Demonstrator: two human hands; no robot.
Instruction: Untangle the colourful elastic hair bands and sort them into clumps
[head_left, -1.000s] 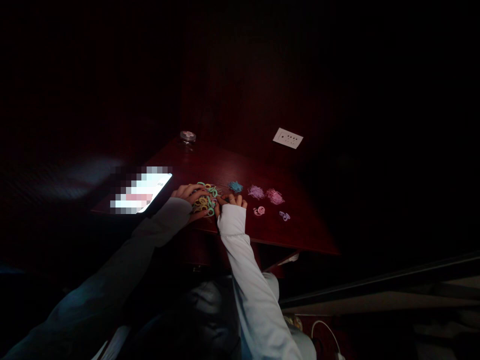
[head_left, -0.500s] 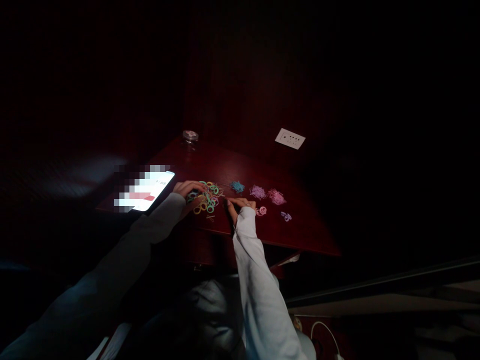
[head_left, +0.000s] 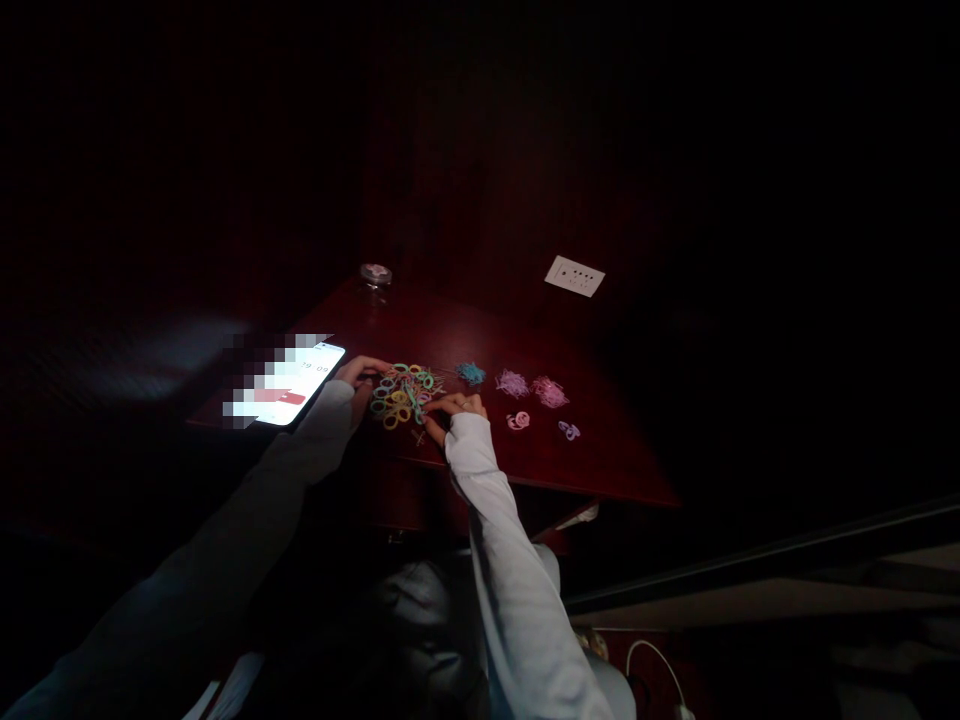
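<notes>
A mixed pile of colourful hair ties point(head_left: 401, 405) and thin bands lies on the dark red table. My left hand point(head_left: 360, 374) rests at the pile's left edge, fingers stretched out and thumb apart, holding nothing that I can see. From the right, my right hand point(head_left: 459, 408) reaches to the pile with forefinger and thumb apart, the forefinger touching the hair ties. Right of the pile lie small heaps of blue bands point(head_left: 470, 373), purple bands point(head_left: 512, 383) and pink bands point(head_left: 550, 391). Nearer me are pink hair ties point(head_left: 517, 421) and purple hair ties point(head_left: 569, 431).
A lit phone point(head_left: 296, 385), partly blurred out, lies left of my left hand. A small clear jar point(head_left: 376, 275) stands at the table's back left. A white wall socket point(head_left: 574, 276) is behind the table point(head_left: 615, 470). The surroundings are very dark.
My right hand has moved left to the pile's edge. My left hand has drawn back left, off the top of the pile, uncovering more hair ties. The view has shifted slightly.
</notes>
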